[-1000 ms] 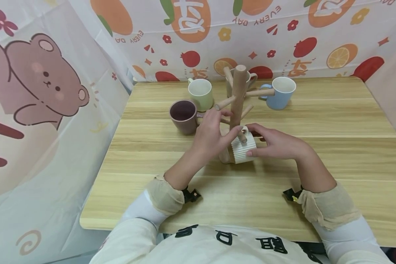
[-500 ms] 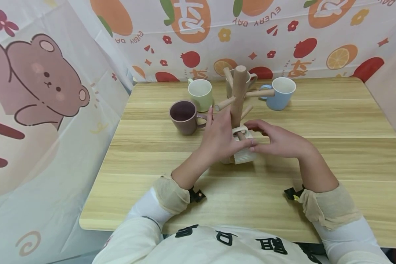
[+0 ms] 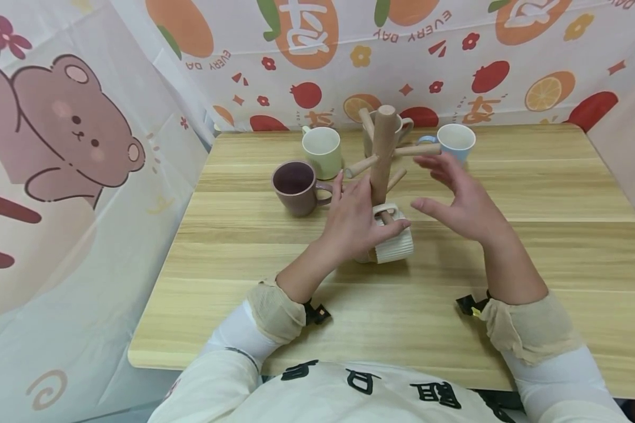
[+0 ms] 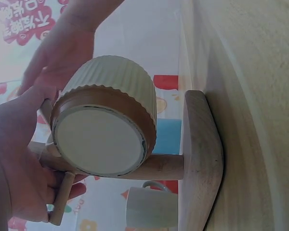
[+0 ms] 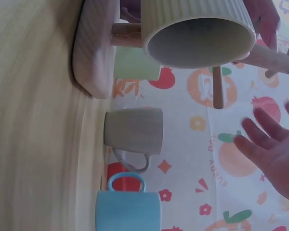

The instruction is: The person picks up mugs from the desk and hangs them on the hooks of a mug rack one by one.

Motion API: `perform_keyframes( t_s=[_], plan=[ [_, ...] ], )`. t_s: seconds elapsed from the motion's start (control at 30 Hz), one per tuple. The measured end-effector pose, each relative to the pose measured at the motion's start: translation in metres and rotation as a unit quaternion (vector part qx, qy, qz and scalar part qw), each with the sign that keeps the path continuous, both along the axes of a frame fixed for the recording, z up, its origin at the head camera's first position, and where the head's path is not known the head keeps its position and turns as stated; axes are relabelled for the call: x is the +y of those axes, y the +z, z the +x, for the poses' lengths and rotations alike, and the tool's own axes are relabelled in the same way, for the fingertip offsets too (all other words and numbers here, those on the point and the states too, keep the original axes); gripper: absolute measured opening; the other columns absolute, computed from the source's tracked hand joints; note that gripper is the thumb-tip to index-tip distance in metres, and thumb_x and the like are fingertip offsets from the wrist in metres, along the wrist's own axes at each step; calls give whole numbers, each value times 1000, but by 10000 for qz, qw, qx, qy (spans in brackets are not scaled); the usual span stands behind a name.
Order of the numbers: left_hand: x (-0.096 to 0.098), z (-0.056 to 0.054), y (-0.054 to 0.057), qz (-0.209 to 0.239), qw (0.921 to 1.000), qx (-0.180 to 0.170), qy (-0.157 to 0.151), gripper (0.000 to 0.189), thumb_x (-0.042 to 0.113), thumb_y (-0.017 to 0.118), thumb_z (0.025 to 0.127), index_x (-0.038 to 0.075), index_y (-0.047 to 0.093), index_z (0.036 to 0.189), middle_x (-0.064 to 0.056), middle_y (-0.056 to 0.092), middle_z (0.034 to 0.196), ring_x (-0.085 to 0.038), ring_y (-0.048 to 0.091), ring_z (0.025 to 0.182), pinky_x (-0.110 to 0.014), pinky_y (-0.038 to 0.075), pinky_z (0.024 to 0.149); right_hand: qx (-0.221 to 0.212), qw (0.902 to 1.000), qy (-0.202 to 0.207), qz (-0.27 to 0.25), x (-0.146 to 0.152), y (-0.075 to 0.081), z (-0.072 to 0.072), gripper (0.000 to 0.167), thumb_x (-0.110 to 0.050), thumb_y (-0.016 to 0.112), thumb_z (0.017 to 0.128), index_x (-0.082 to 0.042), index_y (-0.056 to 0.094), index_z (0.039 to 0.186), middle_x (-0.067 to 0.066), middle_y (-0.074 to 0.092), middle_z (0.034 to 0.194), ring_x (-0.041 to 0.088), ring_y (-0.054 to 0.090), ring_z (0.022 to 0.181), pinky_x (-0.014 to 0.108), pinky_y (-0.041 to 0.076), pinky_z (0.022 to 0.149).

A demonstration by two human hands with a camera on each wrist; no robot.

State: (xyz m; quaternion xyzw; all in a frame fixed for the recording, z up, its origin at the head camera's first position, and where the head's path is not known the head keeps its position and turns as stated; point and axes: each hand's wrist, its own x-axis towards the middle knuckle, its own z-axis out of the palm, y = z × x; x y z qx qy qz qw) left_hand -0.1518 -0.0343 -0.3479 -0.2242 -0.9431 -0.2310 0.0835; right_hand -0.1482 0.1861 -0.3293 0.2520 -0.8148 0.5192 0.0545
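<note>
A wooden mug tree stands mid-table. On its low front peg hangs a cream ribbed mug by its handle, tilted sideways; the left wrist view shows its white base with a brown band. My left hand grips the tree's post, fingers behind it and the thumb reaching over the mug's peg. To the right, my right hand is raised with spread fingers, apart from the mug, its fingertips near the end of a right-hand peg. In the right wrist view the cream mug's opening faces that side.
A purple mug and a light green mug stand left of the tree. Behind the post is a grey mug, partly hidden in the head view. A blue mug stands at the back right, before a printed cloth.
My right hand has let go of the cream mug and moved up and right. My left hand has shifted from near the upper peg down onto the post, thumb across the mug.
</note>
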Motion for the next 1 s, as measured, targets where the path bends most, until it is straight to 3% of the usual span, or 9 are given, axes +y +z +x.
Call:
perform_keyframes(
  t_s=[0.1,0.2,0.4,0.57,0.7,0.8,1.0],
  plan=[
    [0,-1,0,52,10000,45,-29,85,69,71,73,12,45,131,4,59,112,-16,55,117,-41,-4,121,388,9981,-117,-458,-5,5,-5,77,-2,76,82,-14,38,147,5,50,143,17,45,134,39,35,114],
    [-1,-1,-1,138,9998,93,-75,84,68,72,73,12,45,130,4,59,112,-16,55,116,-41,-3,121,419,9964,-40,-734,-10,11,-14,79,-2,77,81,-14,37,148,6,49,143,17,45,134,38,36,114],
    [-2,-3,-1,242,9995,52,-203,82,65,74,72,13,46,128,4,61,112,-13,56,117,-44,0,121,170,9973,131,-697,-22,15,-35,83,-4,80,79,-18,39,150,3,44,151,19,39,140,44,31,116],
    [-3,-3,-3,245,9993,34,-288,87,65,74,73,12,42,136,3,61,117,-12,54,122,-46,-1,121,592,9940,426,-811,-37,26,-41,86,-6,85,75,-12,40,149,2,36,156,19,33,144,50,26,118],
    [-4,-3,-4,255,9991,108,-311,89,64,73,74,14,39,140,1,61,125,-12,53,125,-45,-3,121,831,9903,762,-814,-51,38,-43,95,-3,85,72,-7,32,152,6,32,159,20,30,146,51,25,118],
    [-4,-3,-5,201,9992,152,-318,95,66,72,74,16,36,147,3,61,129,-12,50,129,-45,-4,121,752,9900,953,-724,-60,43,-44,92,4,83,71,-3,35,149,9,27,161,22,29,147,48,25,118],
    [-4,-4,-6,224,9989,210,-354,89,66,71,75,16,44,142,8,63,114,-9,48,126,-46,-4,120,626,9864,1323,-753,-73,43,-51,70,7,79,69,3,50,134,13,17,164,22,16,152,44,17,121]
  ],
)
